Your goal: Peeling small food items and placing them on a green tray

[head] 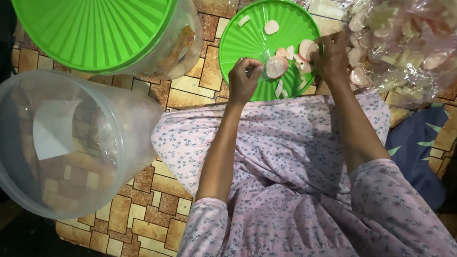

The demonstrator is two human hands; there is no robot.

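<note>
Pale pink-edged cracker (pixel 276 66) pinched in left hand (pixel 243 80) fingertips, upper centre of frame, over green ribbed lid (pixel 247 38). Right hand (pixel 332 58) closed on second cracker (pixel 307 49) beside clear plastic bag of crackers (pixel 404 52), upper right. Sorting of pieces apparently under way; next move calls for gentle grip, brittle goods. Empty clear tub (pixel 71 143) at left. Bag contents blurred; any tool in left hand indiscernible.
</note>
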